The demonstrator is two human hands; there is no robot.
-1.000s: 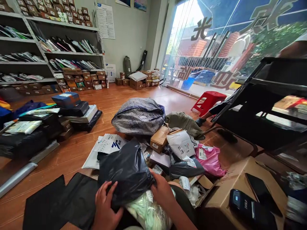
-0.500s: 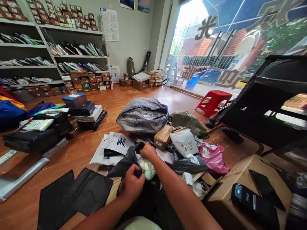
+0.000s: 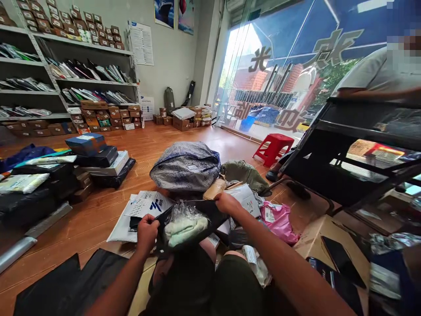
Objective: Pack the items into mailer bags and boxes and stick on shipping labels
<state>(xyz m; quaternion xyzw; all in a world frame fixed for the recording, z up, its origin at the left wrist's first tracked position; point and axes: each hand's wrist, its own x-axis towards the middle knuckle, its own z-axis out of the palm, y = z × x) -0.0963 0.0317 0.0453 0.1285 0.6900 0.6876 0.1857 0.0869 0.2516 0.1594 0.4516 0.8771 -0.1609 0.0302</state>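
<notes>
A black plastic mailing bag (image 3: pixel 215 215) is stretched wide between my hands, above my knees. My left hand (image 3: pixel 148 232) pinches its left edge, and my right hand (image 3: pixel 227 204) grips the far right corner. In the bag's mouth lies a pale green folded cloth item (image 3: pixel 186 229) in a clear plastic wrapper (image 3: pixel 184 210). Just beyond my left hand are white mailing bags (image 3: pixel 151 202), one with blue print. A brown cardboard box (image 3: pixel 214 188) and a white parcel (image 3: pixel 245 198) sit past my right hand.
A large grey patterned bag (image 3: pixel 186 166) stands ahead. To the right are a pink parcel (image 3: pixel 279 221), a carton (image 3: pixel 315 239) with a phone (image 3: pixel 344 259), a red stool (image 3: pixel 274 148) and a black chair (image 3: pixel 332 158) with a person behind. Stacked parcels (image 3: pixel 95 153) and black sheets (image 3: pixel 72 281) lie left.
My hands have moved apart, pulling the black bag's mouth wide and bringing the wrapped cloth into fuller view. The camera view has shifted, and a person now shows at the upper right.
</notes>
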